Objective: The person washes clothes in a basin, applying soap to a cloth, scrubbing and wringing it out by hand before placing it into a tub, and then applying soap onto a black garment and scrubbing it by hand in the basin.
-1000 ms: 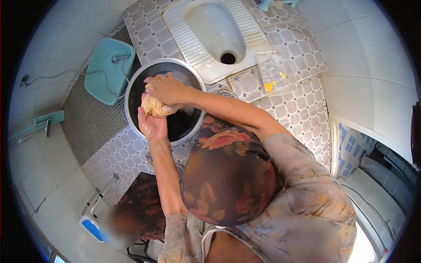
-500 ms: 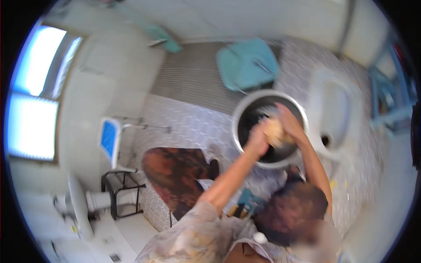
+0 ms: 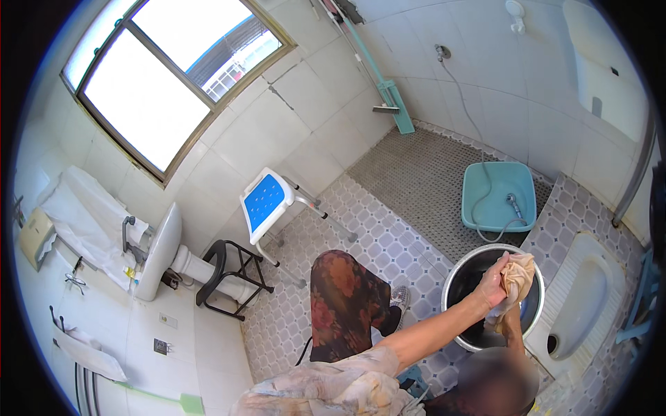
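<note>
Beige cloth [image 3: 519, 272]: from the head view we see it bunched up in both our hands. It sits right over the far side of the steel basin [image 3: 452, 276], above the dark inside.
Left hand [image 3: 494, 283]: it is clenched tight round the top of the cloth, with the arm stretched out long.
Right hand [image 3: 508, 313]: it comes up from below and is mostly hidden by the cloth. We think it grips the lower end, but we cannot see the fingers well.
Steel basin: it stands on the tiled floor [image 3: 388, 243], just beside the white squat toilet [image 3: 583, 305]. Whether there is water in it, we cannot tell.
How to squeeze well: we think the hands should turn opposite ways, slow and hard, so the water runs out.
Where to hold it: low and over the middle of the basin, so drips fall inside and not on the floor.
What to watch: a loose end could flop over the rim toward the toilet, so we should tuck it into a fist.
Teal tub [image 3: 527, 182]: it sits past the basin with a shower hose [image 3: 485, 223] lying in it, well apart from our hands.
Blue shower chair [image 3: 265, 201]: it stands by the wall, far from the work.
</note>
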`<action>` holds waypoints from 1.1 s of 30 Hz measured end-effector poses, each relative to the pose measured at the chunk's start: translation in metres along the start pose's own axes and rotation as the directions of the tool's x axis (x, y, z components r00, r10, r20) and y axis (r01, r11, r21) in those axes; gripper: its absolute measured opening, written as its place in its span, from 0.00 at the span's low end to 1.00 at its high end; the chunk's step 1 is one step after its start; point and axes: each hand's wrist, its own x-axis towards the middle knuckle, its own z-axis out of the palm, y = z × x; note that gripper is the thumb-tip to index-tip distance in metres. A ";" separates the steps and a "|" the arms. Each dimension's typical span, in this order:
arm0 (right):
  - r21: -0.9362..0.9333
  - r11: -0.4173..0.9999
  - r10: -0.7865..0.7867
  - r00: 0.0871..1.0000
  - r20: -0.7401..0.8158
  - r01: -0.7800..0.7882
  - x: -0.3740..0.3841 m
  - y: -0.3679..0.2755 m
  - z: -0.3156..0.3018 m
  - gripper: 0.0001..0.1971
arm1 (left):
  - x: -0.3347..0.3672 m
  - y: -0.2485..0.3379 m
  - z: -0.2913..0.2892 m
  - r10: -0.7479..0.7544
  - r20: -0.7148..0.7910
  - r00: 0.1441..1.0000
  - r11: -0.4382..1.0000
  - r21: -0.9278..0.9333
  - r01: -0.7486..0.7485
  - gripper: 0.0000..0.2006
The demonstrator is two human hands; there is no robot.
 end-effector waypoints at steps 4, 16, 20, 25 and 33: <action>0.102 0.994 0.046 0.996 -0.074 -0.038 0.000 0.016 -0.013 0.26 | -0.003 0.007 0.015 -0.017 0.027 0.999 0.999 -0.045 0.019 0.22; -0.702 0.641 -0.561 0.814 -0.154 0.309 0.002 0.007 0.016 0.25 | -0.017 -0.031 -0.037 0.105 -0.101 0.989 0.994 0.023 -0.103 0.19; -0.593 0.788 -0.439 0.826 -0.354 0.164 0.007 0.022 -0.015 0.23 | -0.016 -0.024 -0.014 0.005 -0.118 0.993 1.000 0.023 -0.002 0.22; -0.316 0.948 -0.201 0.720 -0.665 -0.027 -0.043 -0.007 -0.047 0.20 | -0.007 0.013 -0.019 -0.073 -0.077 0.994 0.975 0.203 0.087 0.21; -0.651 0.402 -0.636 0.314 -0.704 -0.644 -0.235 0.016 -0.192 0.22 | -0.021 0.008 -0.034 -0.105 -0.025 0.994 0.870 0.482 0.104 0.21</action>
